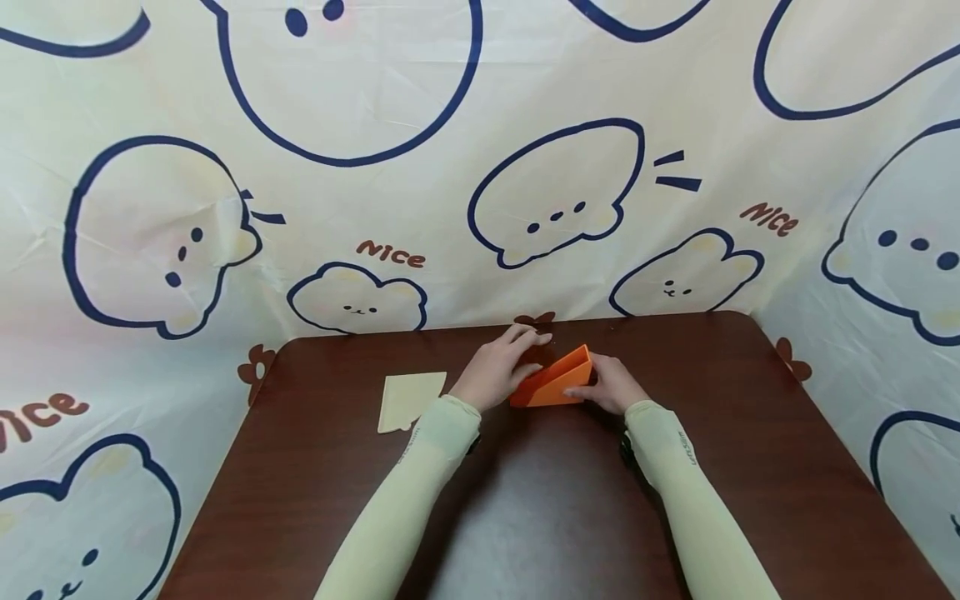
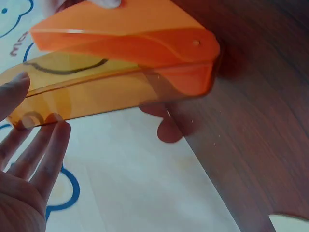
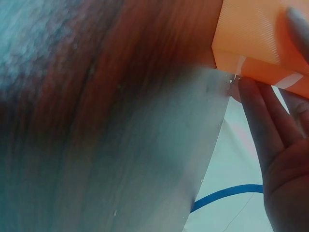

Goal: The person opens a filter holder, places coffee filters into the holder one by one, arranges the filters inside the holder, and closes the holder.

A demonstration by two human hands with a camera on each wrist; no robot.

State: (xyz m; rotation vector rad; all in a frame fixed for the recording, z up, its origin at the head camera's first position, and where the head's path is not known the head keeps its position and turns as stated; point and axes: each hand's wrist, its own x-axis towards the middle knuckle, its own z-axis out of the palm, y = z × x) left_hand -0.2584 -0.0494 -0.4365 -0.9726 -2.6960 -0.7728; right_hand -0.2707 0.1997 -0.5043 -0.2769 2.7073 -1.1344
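Note:
An orange plastic case (image 1: 555, 385) is held over the far part of the table between both hands. In the left wrist view its solid orange body (image 2: 145, 19) and see-through amber lid (image 2: 111, 89) spread apart from a pivot at one end. My left hand (image 1: 495, 367) pinches the lid's free end, thumb on one edge and fingertips along the other. On the body's right side, my right hand (image 1: 613, 386) grips with thumb in front and fingers behind; the right wrist view shows its fingers (image 3: 258, 116) beneath the ribbed orange wall.
A flat cream square piece (image 1: 411, 402) lies on the brown table (image 1: 555, 517) left of the left hand. Behind the table's back edge hangs a white cloth (image 1: 420, 200) with blue cartoon outlines, and it continues down both sides.

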